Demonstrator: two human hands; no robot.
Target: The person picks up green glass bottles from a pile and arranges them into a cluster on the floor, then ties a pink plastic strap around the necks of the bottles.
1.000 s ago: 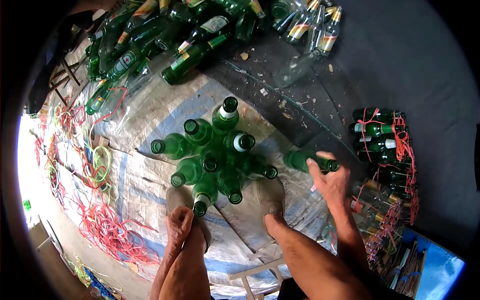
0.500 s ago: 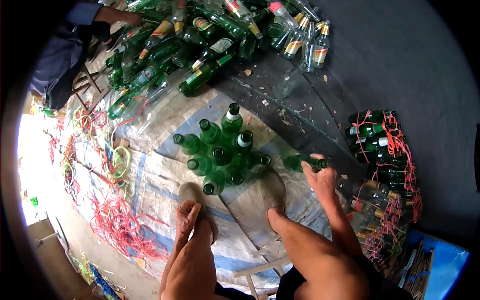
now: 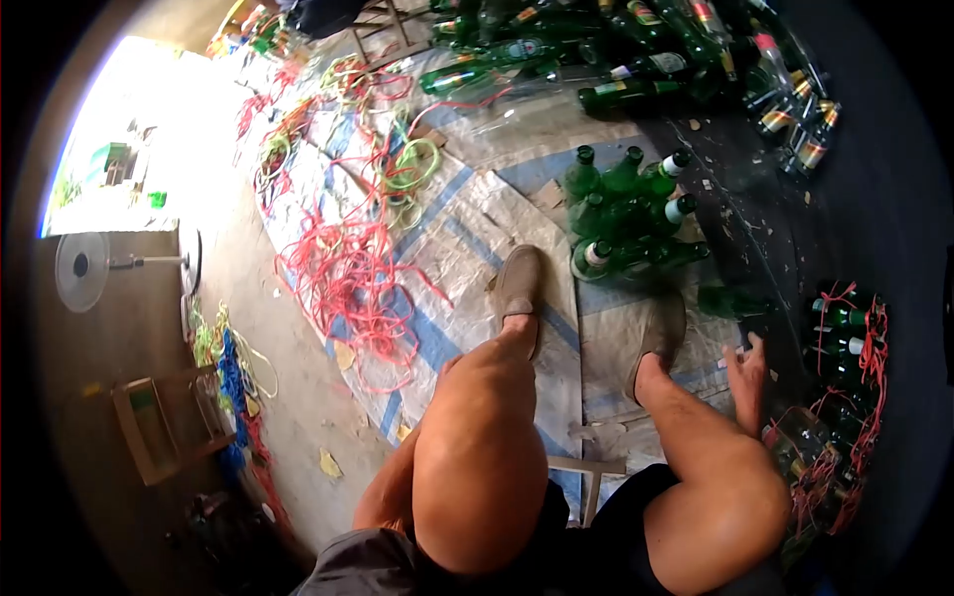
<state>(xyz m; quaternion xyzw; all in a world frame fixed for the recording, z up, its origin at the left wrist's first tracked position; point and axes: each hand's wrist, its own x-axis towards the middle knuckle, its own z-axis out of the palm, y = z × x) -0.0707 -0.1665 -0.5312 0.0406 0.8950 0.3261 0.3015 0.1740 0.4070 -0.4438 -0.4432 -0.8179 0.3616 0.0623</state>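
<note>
Green bottles (image 3: 621, 214) stand grouped upright on the striped sheet (image 3: 477, 248), just beyond my feet. To their right a single green bottle (image 3: 733, 301) lies on its side at the sheet's edge. Close below that bottle is my right hand (image 3: 745, 370), fingers apart and holding nothing, not touching it. My left hand (image 3: 449, 370) is mostly hidden behind my left knee; only a small part shows, and its fingers cannot be made out.
A large heap of bottles (image 3: 636, 70) lies at the top. Tangled pink string (image 3: 348, 288) spreads to the left. Bottles tied with red string (image 3: 845, 348) are at the right. A fan (image 3: 84, 270) and a wooden frame (image 3: 149, 427) stand at the far left.
The view has swung left. My right hand has let go of the single bottle and drawn back toward me. My left hand has moved behind my left knee.
</note>
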